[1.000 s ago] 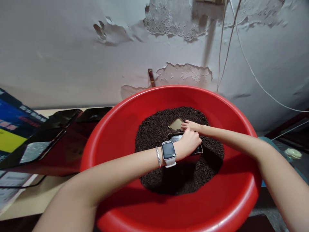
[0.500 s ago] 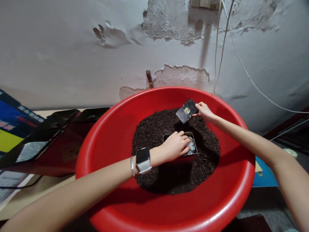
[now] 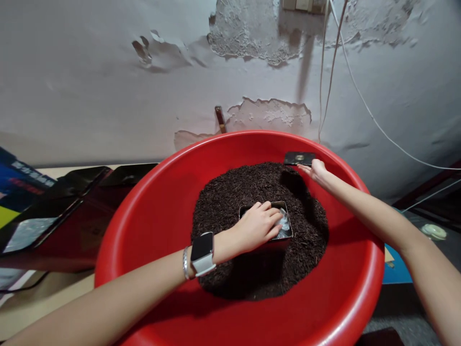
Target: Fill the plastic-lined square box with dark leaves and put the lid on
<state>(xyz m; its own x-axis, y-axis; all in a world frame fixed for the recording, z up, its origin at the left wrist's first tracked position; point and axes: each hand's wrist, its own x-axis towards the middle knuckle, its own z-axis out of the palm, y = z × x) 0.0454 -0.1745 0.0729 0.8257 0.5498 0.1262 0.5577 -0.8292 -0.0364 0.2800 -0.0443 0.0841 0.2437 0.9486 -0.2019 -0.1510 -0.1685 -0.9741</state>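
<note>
A big red basin holds a heap of dark loose tea leaves. A small square tin with a silvery liner stands sunk in the heap. My left hand, with a watch and bracelet on its wrist, lies over the tin's open top and grips it. My right hand reaches to the basin's far right side, its fingers on a flat black lid that lies level at the heap's edge.
Black and dark red flat packages lie on the table to the left of the basin. A peeling wall stands right behind it, with white cables hanging down on the right. A blue sheet shows at the right.
My right hand lifted the black lid off the tin and carried it up and right to the basin's far side. My left hand stayed on the tin, now uncovered.
</note>
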